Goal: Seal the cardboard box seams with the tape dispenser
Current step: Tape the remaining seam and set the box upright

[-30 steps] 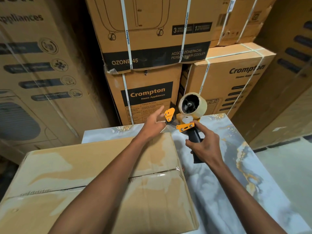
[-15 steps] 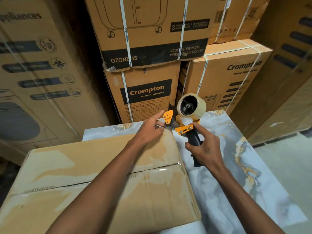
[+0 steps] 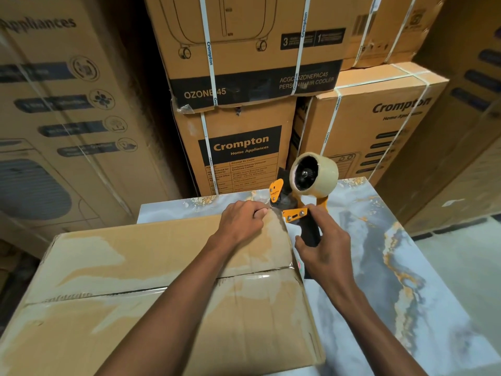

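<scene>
A brown cardboard box (image 3: 141, 278) lies on a marble-patterned table (image 3: 385, 267), its centre seam running left to right under clear tape. My right hand (image 3: 324, 253) grips the black handle of an orange tape dispenser (image 3: 301, 202) carrying a roll of clear tape (image 3: 322, 172), just off the box's far right corner. My left hand (image 3: 241, 221) rests on that corner with fingers curled, pinching the loose end of the tape at the dispenser's mouth.
Large printed appliance cartons (image 3: 244, 147) are stacked close behind the table and to the left (image 3: 59, 118) and right (image 3: 379, 120). A pale floor (image 3: 466, 256) shows at the right beyond the table edge.
My left hand has dropped from the dispenser's front onto the box's far right corner and curled on the tape end. The dispenser moved slightly down toward that corner.
</scene>
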`<state>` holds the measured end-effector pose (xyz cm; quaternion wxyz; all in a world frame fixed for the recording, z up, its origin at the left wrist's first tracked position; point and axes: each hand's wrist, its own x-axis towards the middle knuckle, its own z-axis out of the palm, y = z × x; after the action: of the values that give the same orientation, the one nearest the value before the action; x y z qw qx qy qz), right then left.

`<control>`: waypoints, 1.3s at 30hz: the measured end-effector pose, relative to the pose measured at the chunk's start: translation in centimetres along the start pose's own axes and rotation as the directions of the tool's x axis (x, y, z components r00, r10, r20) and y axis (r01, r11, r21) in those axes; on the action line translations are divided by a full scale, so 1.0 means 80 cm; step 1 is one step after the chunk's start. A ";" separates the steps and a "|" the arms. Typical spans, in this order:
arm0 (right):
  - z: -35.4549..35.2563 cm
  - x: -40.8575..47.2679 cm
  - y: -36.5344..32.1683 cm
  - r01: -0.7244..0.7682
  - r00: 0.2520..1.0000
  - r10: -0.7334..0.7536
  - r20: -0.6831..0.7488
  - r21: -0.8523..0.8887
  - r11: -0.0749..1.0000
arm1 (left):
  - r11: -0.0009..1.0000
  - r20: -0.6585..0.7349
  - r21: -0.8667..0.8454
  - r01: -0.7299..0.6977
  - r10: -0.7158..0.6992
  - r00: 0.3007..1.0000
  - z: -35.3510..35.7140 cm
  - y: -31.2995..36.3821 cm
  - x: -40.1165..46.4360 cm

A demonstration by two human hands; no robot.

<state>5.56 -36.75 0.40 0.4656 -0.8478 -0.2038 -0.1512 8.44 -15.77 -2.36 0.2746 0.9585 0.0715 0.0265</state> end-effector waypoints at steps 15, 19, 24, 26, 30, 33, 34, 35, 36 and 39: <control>-0.007 -0.035 -0.029 0.004 0.991 0.025 0.129 -0.217 0.976 | 0.997 -0.027 0.040 0.066 -0.065 0.998 0.005 0.008 -0.003; -0.011 -0.048 -0.040 -0.016 0.992 0.045 0.121 -0.234 0.972 | 0.996 -0.043 0.059 0.059 -0.057 0.997 0.004 0.012 -0.005; -0.022 -0.079 -0.050 -0.047 0.992 0.071 0.101 -0.219 0.975 | 0.997 -0.048 0.067 0.047 -0.044 0.998 0.006 0.009 -0.005; -0.027 -0.093 -0.052 -0.061 0.993 0.083 0.089 -0.220 0.973 | 0.998 -0.048 0.062 0.031 -0.029 0.998 0.007 0.008 -0.006; -0.033 -0.112 -0.058 -0.082 0.990 0.110 0.091 -0.263 0.961 | 0.992 -0.057 0.124 -0.019 0.026 0.998 0.008 0.012 -0.013; -0.032 -0.110 -0.063 -0.056 0.992 0.086 0.094 -0.279 0.959 | 0.987 -0.060 0.063 -0.147 0.151 0.987 0.009 0.016 -0.034; -0.033 -0.109 -0.065 -0.048 0.993 0.077 0.094 -0.279 0.959 | 0.975 -0.040 0.060 -0.213 0.216 0.976 0.008 0.016 -0.042; -0.033 -0.109 -0.065 -0.042 0.993 0.071 0.095 -0.278 0.960 | 0.956 -0.003 0.084 -0.282 0.283 0.959 0.009 0.013 -0.050; -0.034 -0.110 -0.064 -0.043 0.993 0.071 0.093 -0.276 0.960 | 0.934 0.044 0.121 -0.335 0.332 0.942 0.009 0.010 -0.058; -0.038 -0.110 -0.063 -0.068 0.994 0.088 0.067 -0.256 0.964 | 0.906 0.139 0.185 -0.380 0.359 0.923 0.004 0.004 -0.066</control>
<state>-4.74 -38.66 1.73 0.3507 -0.9130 -0.1673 -0.1244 3.29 -16.98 -2.54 0.1659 0.9782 -0.1232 0.0215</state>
